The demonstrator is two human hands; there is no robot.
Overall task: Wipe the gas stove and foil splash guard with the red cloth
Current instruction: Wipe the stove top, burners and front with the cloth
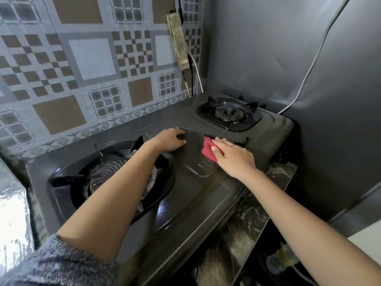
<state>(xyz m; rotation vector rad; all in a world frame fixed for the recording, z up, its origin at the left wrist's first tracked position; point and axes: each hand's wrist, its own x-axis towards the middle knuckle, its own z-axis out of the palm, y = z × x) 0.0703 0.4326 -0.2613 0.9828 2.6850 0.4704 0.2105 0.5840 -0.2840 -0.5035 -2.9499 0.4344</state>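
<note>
Centrally, right hand (234,157) presses red cloth (208,150) on stove (195,203); left hand (170,140) flat, empty; lettering unreadable

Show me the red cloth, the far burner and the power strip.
red cloth (207,148), head view, exposed left part.
far burner (229,112), head view, centre cap.
power strip (178,41), head view, middle of its body.

Red cloth (208,150) – black stove (185,203) – brown-grey checked tiles (82,58).

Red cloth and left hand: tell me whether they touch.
Apart. The head view shows bare stove top between the left hand and the red cloth, which lies under the right hand.
</note>
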